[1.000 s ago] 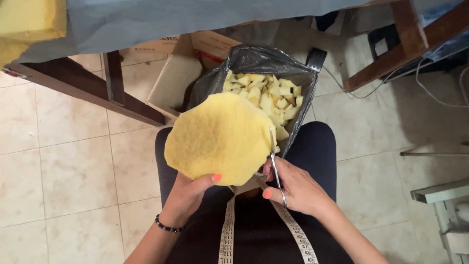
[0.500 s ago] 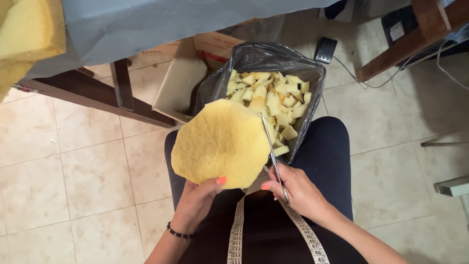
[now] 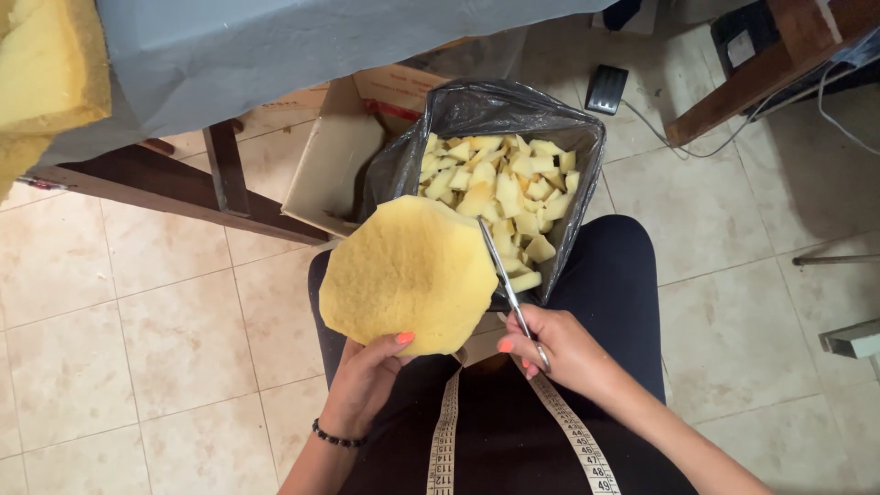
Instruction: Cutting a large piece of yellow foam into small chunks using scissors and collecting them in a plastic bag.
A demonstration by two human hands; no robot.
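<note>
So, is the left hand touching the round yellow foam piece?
Touching: the head view shows the left hand gripping the foam disc's lower edge, thumb on top.

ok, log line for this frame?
left hand: holds foam disc | right hand: scissors at disc edge | bag: foam scraps

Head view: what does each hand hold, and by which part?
The left hand holds the round yellow foam disc by its near lower edge, thumb on top. The right hand holds the metal scissors by their handles, blades along the disc's right edge.
</note>
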